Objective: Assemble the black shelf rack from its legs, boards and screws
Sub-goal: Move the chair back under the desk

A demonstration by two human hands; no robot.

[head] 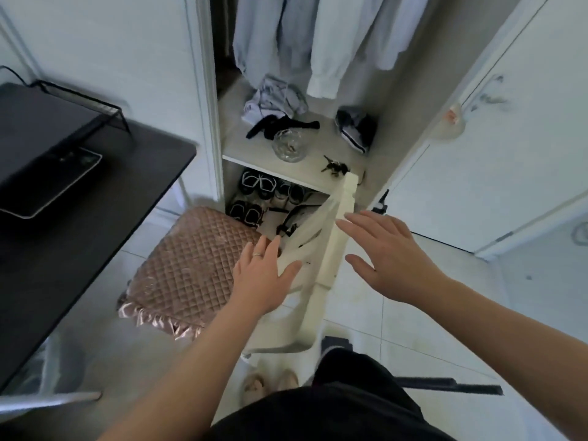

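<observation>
Black clothing (318, 415) filled 6 o'clock. Both hands reached forward, fingers spread, grasping nothing. Left hand (264, 278) lay against the cream chair back (335, 246). Right hand (388, 249) was just beside its post on the 3 o'clock side, contact unclear. Pink quilted cushion (191, 268) covered the seat. Black wire-framed shelf rack part (47, 122) sat on the dark desk (143, 160) at 10 o'clock. Open wardrobe (248, 144) at 12 o'clock held shoes (257, 186).

A cream chair (345, 198) with a pink quilted cushion (191, 265) stands mid-frame. Higher in the frame, an open wardrobe (404, 122) holds pale hanging clothes (318, 36), a glass bowl (289, 145) on its shelf and shoes (261, 189) beneath.
</observation>
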